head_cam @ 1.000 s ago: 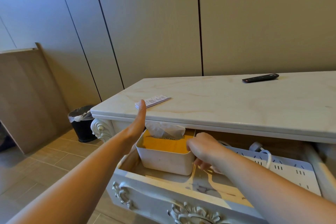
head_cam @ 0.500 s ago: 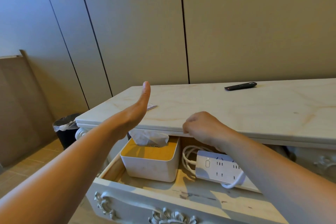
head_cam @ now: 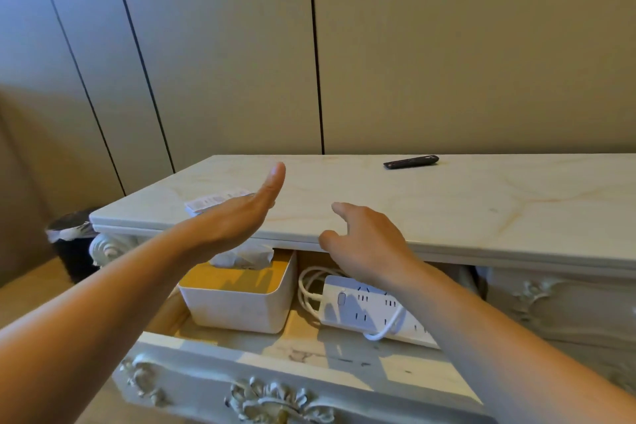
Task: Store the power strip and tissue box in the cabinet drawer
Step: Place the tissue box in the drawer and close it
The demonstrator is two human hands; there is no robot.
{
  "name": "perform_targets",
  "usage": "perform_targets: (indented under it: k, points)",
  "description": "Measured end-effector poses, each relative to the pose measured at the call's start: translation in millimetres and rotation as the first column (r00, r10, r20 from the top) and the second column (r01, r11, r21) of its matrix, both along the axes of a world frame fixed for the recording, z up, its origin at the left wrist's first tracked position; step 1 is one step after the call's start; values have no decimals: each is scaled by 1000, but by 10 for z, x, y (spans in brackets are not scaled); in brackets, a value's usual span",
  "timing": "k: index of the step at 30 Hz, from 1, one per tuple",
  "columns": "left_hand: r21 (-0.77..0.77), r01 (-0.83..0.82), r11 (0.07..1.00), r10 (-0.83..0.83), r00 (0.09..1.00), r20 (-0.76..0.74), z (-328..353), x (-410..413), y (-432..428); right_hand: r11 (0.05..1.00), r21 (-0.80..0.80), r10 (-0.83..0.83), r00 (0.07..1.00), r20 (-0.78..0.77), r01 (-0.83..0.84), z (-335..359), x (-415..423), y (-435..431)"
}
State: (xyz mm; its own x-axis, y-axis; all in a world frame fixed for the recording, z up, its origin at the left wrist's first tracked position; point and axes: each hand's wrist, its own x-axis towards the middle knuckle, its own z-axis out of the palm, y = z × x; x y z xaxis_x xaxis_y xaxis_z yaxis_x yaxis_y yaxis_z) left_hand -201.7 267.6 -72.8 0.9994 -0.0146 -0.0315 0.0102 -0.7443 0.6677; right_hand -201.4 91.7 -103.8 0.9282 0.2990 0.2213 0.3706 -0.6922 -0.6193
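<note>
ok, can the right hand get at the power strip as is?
Probably yes: the right hand is empty just above the power strip, and the drawer stands open.

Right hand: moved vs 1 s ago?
Yes. The right hand rose out of the drawer, off the power strip, and is now open across the front edge of the cabinet top.
</note>
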Motion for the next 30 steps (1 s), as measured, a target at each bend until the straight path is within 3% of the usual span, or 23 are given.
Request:
perform_targets:
  k: [9,16,21,30]
  points:
    - [276,105,955,-142,983,119,-132,-264,-28,999,51,5,996,86,-10,-97,-344,-154]
    - [284,123,951,-173,972,161,-112,-186,-104,998,53,14,995,96,-19,-63,-415,-239]
    - [376,106,921,-186,965,183,48,-36,-297,996,91,6,996,91,-14,-77,-433,-346]
    - [338,-43,940,-23,982,188,124,555,-88,989,142,44,998,55,-52,-82,-423,-477]
